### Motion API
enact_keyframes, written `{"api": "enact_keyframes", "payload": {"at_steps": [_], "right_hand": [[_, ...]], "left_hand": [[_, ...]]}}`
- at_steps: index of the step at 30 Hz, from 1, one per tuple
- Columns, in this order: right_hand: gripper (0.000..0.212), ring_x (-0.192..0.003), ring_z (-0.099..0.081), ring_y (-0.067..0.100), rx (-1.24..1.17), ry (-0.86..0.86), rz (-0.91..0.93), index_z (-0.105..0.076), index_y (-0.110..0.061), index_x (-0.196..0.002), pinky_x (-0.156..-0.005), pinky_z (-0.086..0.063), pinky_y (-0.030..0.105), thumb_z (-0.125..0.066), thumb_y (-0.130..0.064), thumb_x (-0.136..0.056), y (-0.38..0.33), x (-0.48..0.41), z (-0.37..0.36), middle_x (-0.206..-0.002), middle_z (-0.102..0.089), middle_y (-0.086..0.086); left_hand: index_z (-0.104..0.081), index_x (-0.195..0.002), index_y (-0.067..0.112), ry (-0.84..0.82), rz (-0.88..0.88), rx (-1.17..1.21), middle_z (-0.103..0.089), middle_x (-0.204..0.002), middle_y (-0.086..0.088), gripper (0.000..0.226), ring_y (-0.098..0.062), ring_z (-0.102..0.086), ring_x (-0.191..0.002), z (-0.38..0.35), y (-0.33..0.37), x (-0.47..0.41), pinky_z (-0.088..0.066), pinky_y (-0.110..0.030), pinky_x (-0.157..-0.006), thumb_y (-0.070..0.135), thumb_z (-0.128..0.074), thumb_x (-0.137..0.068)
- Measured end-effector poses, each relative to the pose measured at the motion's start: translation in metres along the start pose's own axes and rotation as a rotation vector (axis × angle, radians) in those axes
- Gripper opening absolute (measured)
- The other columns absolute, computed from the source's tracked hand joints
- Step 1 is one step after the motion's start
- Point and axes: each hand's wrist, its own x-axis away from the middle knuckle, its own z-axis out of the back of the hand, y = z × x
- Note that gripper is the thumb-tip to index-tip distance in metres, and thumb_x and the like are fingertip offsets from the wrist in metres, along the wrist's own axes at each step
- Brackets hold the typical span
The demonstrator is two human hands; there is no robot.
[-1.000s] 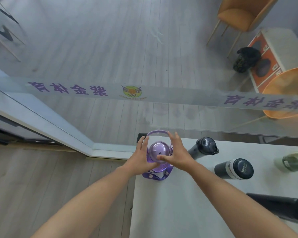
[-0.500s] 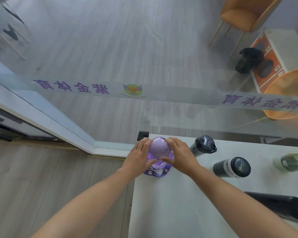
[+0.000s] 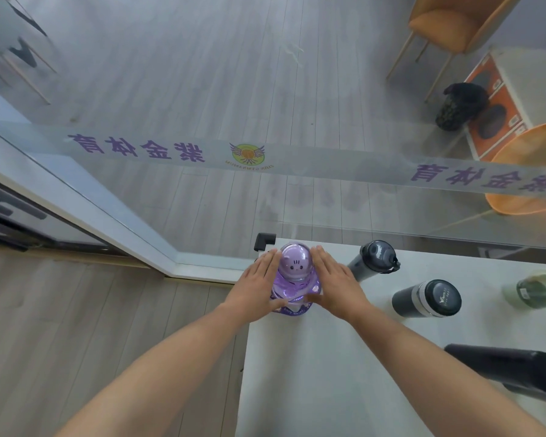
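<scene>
Five bottles were on the white table [image 3: 328, 373]. Nearest, at the right edge, was one long black bottle [image 3: 511, 370]. Further on, at the table's far left corner, the purple bottle [image 3: 295, 266] with its domed lid stood between two hands. The left hand [image 3: 259, 285] and right hand [image 3: 338, 285] lay flat against its sides, fingers straight and unclenched. To its right were three more: a black flask [image 3: 429, 298], a green bottle [image 3: 530, 290] and a grey bottle [image 3: 372, 260]. Beyond the glass wall [image 3: 297, 165] stood two orange chairs [image 3: 448, 20].

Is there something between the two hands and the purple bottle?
Nothing visible. The left hand and right hand lie directly against the sides of the purple bottle; the grey bottle stands beyond the right hand.
</scene>
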Motion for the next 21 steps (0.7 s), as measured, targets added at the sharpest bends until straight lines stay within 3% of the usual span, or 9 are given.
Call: {"api": "enact_keyframes", "payload": {"at_steps": [3,8,14,21], "right_hand": [[0.122,-0.156,-0.003,0.009,-0.006,-0.007,-0.079,0.008,-0.028,-0.160,-0.124,-0.017,0.036,-0.073,-0.064,-0.076,-0.002,-0.010,-0.010,-0.170,0.002,-0.010],[0.118,-0.156,-0.006,0.010,-0.013,-0.002,-0.060,0.008,-0.027,-0.160,-0.124,-0.018,0.036,-0.072,-0.059,-0.080,0.004,-0.019,-0.016,-0.170,0.000,-0.009],[0.117,-0.151,-0.021,0.014,-0.106,0.050,0.075,0.001,-0.039,-0.159,-0.121,-0.026,0.034,-0.078,-0.056,-0.075,0.005,-0.006,-0.008,-0.170,-0.005,-0.009],[0.113,-0.154,-0.015,0.012,-0.052,0.041,0.149,0.010,-0.044,-0.157,-0.110,-0.043,0.034,-0.072,-0.061,-0.081,0.003,0.000,-0.002,-0.169,0.006,-0.016]], "left_hand": [[0.018,-0.155,0.019,-0.008,0.057,-0.029,0.010,-0.166,0.004,0.117,-0.012,0.010,-0.151,-0.007,0.001,-0.007,-0.009,-0.037,-0.123,0.069,-0.059,-0.083],[0.018,-0.155,0.025,0.007,0.070,0.057,0.003,-0.167,0.006,0.123,-0.011,0.004,-0.152,-0.018,-0.003,-0.011,-0.013,-0.038,-0.123,0.074,-0.063,-0.076],[0.025,-0.153,0.028,0.074,-0.069,0.014,0.018,-0.165,-0.001,0.121,-0.016,0.011,-0.152,-0.014,0.002,-0.004,-0.003,-0.031,-0.122,0.077,-0.058,-0.079],[0.029,-0.151,0.026,0.076,-0.035,-0.130,0.026,-0.162,-0.010,0.115,-0.026,0.012,-0.152,-0.018,0.010,-0.009,-0.010,-0.042,-0.123,0.073,-0.053,-0.085]]}}
